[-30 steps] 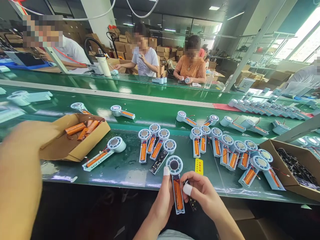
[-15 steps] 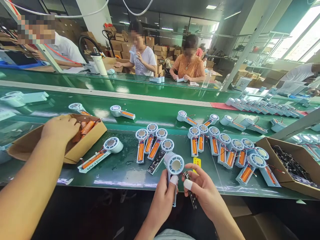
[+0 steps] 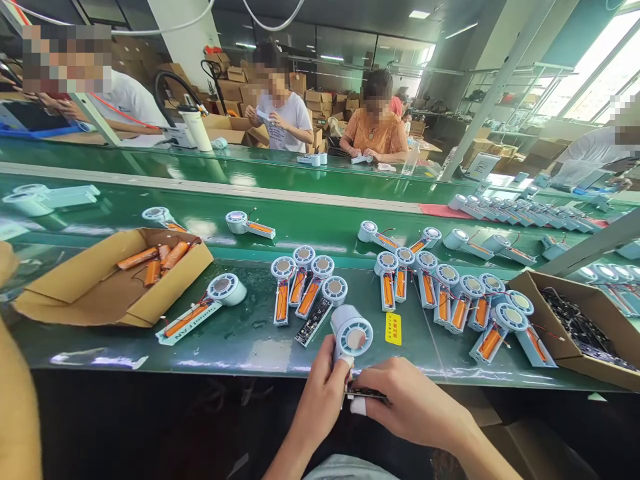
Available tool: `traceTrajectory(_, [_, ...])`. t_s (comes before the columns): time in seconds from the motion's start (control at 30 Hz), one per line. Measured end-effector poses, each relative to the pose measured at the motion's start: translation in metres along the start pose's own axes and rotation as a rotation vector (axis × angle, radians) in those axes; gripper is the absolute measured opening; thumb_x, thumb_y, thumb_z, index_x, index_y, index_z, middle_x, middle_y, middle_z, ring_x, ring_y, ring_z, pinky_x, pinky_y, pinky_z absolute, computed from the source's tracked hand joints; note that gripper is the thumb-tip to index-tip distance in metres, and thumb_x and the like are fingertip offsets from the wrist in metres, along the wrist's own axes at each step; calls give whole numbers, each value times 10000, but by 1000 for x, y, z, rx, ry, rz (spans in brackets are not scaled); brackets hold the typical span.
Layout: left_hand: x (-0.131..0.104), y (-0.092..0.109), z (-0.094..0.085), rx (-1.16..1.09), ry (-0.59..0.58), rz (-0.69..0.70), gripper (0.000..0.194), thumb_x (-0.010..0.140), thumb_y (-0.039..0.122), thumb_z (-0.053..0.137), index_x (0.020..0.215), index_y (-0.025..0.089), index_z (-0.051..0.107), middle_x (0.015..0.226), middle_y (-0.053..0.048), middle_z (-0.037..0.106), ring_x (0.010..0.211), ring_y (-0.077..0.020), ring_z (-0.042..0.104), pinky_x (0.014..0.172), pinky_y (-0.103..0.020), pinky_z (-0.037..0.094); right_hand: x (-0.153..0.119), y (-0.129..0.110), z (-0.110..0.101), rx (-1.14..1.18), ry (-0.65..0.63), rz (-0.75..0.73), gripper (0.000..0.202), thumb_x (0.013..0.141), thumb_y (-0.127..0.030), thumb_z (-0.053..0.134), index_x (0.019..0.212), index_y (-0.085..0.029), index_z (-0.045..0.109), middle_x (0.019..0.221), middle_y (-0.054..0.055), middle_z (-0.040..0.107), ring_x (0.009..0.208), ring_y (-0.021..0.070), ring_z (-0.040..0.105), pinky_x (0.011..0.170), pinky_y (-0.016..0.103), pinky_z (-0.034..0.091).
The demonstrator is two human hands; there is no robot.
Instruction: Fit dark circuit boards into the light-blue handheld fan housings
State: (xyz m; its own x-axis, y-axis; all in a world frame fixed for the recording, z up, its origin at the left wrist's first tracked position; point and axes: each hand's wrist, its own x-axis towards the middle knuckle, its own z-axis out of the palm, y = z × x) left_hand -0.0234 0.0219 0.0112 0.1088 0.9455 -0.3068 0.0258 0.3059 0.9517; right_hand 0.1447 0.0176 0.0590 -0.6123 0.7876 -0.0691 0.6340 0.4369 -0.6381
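My left hand (image 3: 321,390) is wrapped round the handle of a light-blue handheld fan (image 3: 353,333), its round head tilted up above my thumb. Most of that handle is hidden by my fingers. My right hand (image 3: 407,397) pinches a thin black circuit board (image 3: 371,393) close beside the handle; whether the two touch I cannot tell. White covers are on both thumbs. Just beyond lies another fan (image 3: 335,289) with a black board along its handle, next to several fans (image 3: 284,268) showing orange batteries.
A cardboard box (image 3: 95,303) with orange batteries stands left; another box (image 3: 550,320) with black boards and wires stands right. A yellow card (image 3: 393,329) lies near several more fans (image 3: 473,287). A co-worker's arm (image 3: 15,400) is at the left edge. Other people sit across the green conveyor (image 3: 310,190).
My right hand has turned the board from upright to nearly level and brought it against or near the fan handle. The co-worker's hand has left the battery box, moving left.
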Motion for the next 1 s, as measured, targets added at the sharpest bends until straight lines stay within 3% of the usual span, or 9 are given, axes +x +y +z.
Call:
traceTrajectory(0.1, [0, 2, 0, -160, -52, -74, 96, 845, 305, 517, 830, 223, 567, 739, 43, 538, 681, -137, 493, 628, -240, 405, 6, 2, 10, 369, 19, 60, 280, 953, -278, 549, 685, -196, 560, 588, -29, 597, 530, 102, 488, 552, 216, 312])
traceTrajectory(0.23, [-2, 4, 0, -425, -105, -71, 246, 872, 402, 543, 973, 204, 651, 853, 4, 653, 850, -187, 590, 813, -300, 471, 10, 8, 33, 822, 117, 261, 520, 973, -585, 463, 622, -202, 471, 463, -50, 467, 421, 81, 387, 461, 203, 301])
traceTrajectory(0.33, [-5, 2, 0, -530, -169, -41, 360, 913, 455, 515, 1127, 202, 655, 1048, -35, 701, 1030, -233, 605, 943, -352, 458, 11, 9, 48, 1000, 228, 320, 613, 905, -740, 448, 594, -213, 433, 432, -63, 408, 397, 72, 338, 424, 202, 263])
traceTrajectory(0.43, [-6, -4, 0, -444, -189, -1, 417, 916, 431, 558, 1281, 233, 595, 1239, -41, 673, 1192, -253, 569, 1032, -362, 427, 12, 9, 56, 1085, 329, 359, 633, 853, -792, 482, 598, -215, 426, 419, -73, 382, 391, 69, 322, 414, 199, 247])
traceTrajectory(0.53, [-6, -7, 1, -263, -155, 46, 494, 889, 426, 614, 1342, 239, 553, 1338, -56, 638, 1294, -272, 527, 1079, -369, 416, 14, 11, 60, 1109, 365, 385, 627, 844, -792, 498, 612, -213, 428, 419, -79, 377, 380, 61, 303, 403, 196, 227])
traceTrajectory(0.7, [-7, -7, 4, -41, -10, 62, 474, 924, 495, 528, 1315, 232, 585, 1389, -82, 622, 1321, -289, 532, 1108, -405, 411, 12, 9, 60, 1047, 457, 378, 536, 889, -714, 529, 770, -191, 518, 474, -103, 351, 415, 64, 266, 402, 191, 203])
traceTrajectory(0.87, [-5, -5, 6, 18, 119, 14, 473, 913, 514, 487, 1258, 219, 624, 1328, -92, 668, 1274, -286, 580, 1031, -376, 489, 0, 0, 70, 808, 605, 304, 428, 949, -532, 574, 1200, -185, 562, 688, -31, 551, 589, 119, 455, 530, 213, 371])
traceTrajectory(1.0, [-3, -3, 9, 14, 154, 10, 445, 923, 473, 455, 1252, 217, 611, 1344, -96, 654, 1333, -284, 531, 1074, -395, 461, -5, 3, 82, 546, 672, 288, 417, 978, -408, 549, 1336, -195, 570, 829, 30, 685, 647, 142, 582, 592, 219, 479])
